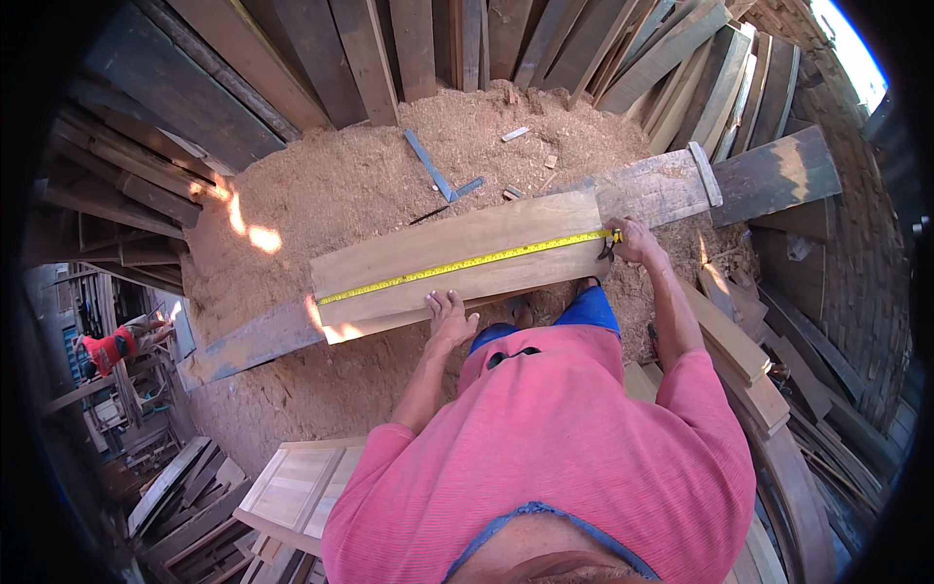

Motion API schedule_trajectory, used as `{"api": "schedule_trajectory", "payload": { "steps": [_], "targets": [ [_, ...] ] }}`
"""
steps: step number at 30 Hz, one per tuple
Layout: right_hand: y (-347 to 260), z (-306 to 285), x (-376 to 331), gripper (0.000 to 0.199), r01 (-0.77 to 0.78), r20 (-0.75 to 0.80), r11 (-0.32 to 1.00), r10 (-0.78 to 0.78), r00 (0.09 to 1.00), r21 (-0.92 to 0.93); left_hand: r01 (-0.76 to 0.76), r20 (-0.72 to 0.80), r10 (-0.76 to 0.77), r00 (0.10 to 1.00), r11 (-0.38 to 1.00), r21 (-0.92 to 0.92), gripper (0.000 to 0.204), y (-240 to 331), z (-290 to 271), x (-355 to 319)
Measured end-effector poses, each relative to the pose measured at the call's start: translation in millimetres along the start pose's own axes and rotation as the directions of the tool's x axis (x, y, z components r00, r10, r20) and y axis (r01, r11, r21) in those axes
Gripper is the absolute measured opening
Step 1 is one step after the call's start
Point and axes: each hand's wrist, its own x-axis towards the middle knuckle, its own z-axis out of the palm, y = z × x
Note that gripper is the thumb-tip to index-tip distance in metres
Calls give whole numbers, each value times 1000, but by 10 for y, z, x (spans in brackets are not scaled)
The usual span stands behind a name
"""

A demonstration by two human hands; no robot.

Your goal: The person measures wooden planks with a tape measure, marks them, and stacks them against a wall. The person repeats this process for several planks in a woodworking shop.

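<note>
A pale wooden board point(457, 241) lies before me across a longer grey plank. A yellow tape measure point(467, 264) stretches along its length from the left end to the right end. At the right end my right hand point(634, 242) is closed around the tape's dark case, which its fingers partly hide. My left hand point(449, 317) rests on the board's near edge, left of the middle. Its fingers are spread and hold nothing. Beyond the board, a metal try square point(431, 167) and a thin dark pencil-like stick point(429, 214) lie on the sawdust.
Sawdust point(321, 185) covers the ground, with small wood offcuts point(516, 133) on it. Tall planks point(413, 49) lean around the far side. Stacked boards point(730, 341) stand at my right, a panelled wooden piece point(297, 487) at lower left. Another person in red point(109, 348) is far left.
</note>
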Motion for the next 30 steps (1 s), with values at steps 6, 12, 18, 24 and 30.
{"api": "schedule_trajectory", "payload": {
  "steps": [6, 12, 18, 24, 30],
  "targets": [
    [-74, -28, -53, 55, -7, -3, 997, 7, 1000, -80, -9, 10, 9, 1000, 998, -56, 93, 23, -18, -42],
    [-452, -58, -116, 52, 60, 151, 997, -53, 987, -38, 18, 55, -15, 998, 999, -42, 88, 110, -72, -31],
    [-1026, 301, -222, 50, 32, 510, 955, -185, 840, 294, 5, 75, -1, 997, 999, -48, 88, 134, -53, 68],
    [-1124, 424, -310, 45, -49, 478, 900, -182, 859, 432, 15, 119, -8, 993, 998, -58, 91, 182, -101, 114],
    [-489, 155, -183, 51, -188, 364, 759, -70, 929, 624, 109, 73, -106, 992, 993, -35, 87, 280, -132, 77]
  ]
}}
